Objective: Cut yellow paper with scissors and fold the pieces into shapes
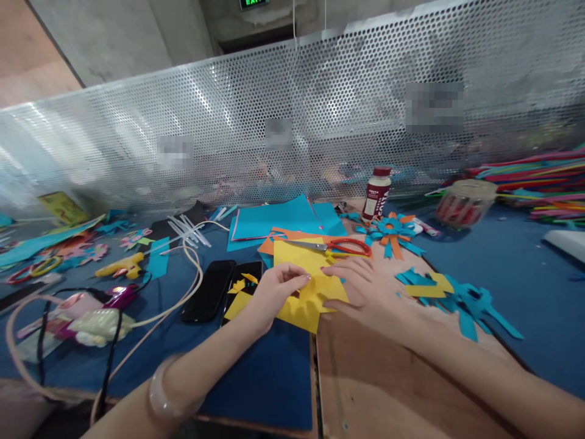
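Observation:
In the head view, a sheet of yellow paper (299, 314) lies in front of me, with more yellow paper on top. My left hand (281, 289) is closed, thumb and fingertips pinching yellow paper near the sheet's middle. On the sheet's right side rests my right hand (361, 283), its fingers spread and its thumb apart from them. Just beyond the hands, orange-handled scissors (350, 246) lie with blades pointing left. Small cut yellow pieces (242, 284) sit by my left wrist, on a phone (256, 268).
A second phone (209, 291), glue sticks (188, 230) and a yellow glue gun (121, 266) lie left. Blue paper (274, 217) is stacked behind. Right are paper flowers (389, 227), a bottle (376, 194), a jar (465, 203) and pipe cleaners (539, 177). A perforated metal screen (228, 122) stands behind.

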The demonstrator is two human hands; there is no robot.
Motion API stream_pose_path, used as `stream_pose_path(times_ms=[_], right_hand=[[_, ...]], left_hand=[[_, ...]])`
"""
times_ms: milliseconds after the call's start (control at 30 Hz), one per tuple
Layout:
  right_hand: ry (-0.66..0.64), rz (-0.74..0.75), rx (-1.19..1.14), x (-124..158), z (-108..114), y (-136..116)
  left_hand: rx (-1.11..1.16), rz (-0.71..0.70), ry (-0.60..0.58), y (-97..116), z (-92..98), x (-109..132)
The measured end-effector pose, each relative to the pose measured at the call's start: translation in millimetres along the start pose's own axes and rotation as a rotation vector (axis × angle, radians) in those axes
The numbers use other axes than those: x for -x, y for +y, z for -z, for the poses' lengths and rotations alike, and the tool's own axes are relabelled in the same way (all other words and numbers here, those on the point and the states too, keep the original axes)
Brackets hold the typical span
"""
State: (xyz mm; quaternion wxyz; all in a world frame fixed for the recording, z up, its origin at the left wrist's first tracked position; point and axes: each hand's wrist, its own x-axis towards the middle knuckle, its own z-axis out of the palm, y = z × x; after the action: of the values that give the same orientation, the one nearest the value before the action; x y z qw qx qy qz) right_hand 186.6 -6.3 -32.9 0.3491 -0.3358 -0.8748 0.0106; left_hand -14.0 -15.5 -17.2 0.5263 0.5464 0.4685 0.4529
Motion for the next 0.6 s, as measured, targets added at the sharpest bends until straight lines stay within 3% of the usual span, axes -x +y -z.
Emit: stream_pose_path(times_ms=[167, 333, 467, 600], right_hand=[[0.049, -0.008, -0.058, 0.7, -1.9, 0.1], [0.094, -0.085, -0.124, -2.0, 4.7, -6.6], [0.046, -0.315, -0.219, -3.5, 12.4, -19.2], [-0.025, -0.589, -0.416, -3.7, 14.6, -31.0]], left_hand=[[-0.041, -0.034, -0.071, 1.9, -4.9, 4.8], [-0.048, -0.065, -0.238, -1.1, -5.0, 6.5], [-0.060, -0.108, -0.242, -4.0, -6.0, 5.6], [-0.157, -0.249, -0.174, -3.1, -8.3, 8.3]])
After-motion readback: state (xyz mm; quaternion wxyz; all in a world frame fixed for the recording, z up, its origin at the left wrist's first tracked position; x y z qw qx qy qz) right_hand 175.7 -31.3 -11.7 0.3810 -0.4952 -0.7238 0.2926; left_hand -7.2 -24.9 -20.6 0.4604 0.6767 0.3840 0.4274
